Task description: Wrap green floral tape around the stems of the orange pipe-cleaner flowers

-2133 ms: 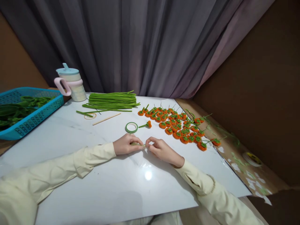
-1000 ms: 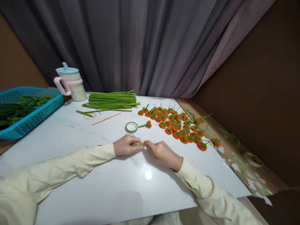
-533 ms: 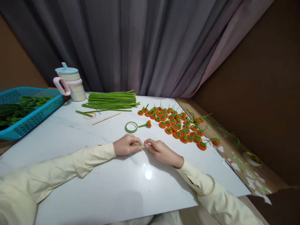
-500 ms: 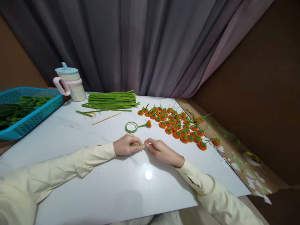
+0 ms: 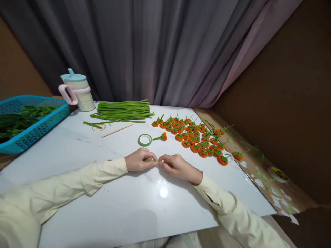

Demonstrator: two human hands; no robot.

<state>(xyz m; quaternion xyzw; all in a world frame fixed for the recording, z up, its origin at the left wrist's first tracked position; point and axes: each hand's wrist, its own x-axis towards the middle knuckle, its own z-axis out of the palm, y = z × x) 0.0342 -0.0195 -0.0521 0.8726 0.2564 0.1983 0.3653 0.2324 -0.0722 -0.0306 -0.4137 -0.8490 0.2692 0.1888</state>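
Note:
My left hand (image 5: 139, 159) is closed around a small pale green strip (image 5: 148, 159), most of which is hidden by the fingers. Fingertip to fingertip with it, my right hand (image 5: 178, 166) pinches at the strip's end; exactly what lies between those fingers is too small to make out. Just beyond the left hand lies a roll of green tape (image 5: 144, 140). Beside the roll is a single orange flower with a green stem (image 5: 163, 136), lying on its side.
Several orange flowers (image 5: 192, 134) spread over the right of the white table (image 5: 124, 206). Green pipe cleaners (image 5: 123, 111) lie in a bundle at the back, near a wooden stick (image 5: 117, 131). A tumbler (image 5: 86, 102) and blue basket (image 5: 38, 132) stand left. Paper scraps (image 5: 276, 199) litter the right edge.
My right hand's fingertips have shifted slightly left and down, closing in on the left fingertips. The left hand stays in place, and the things on the table have not moved.

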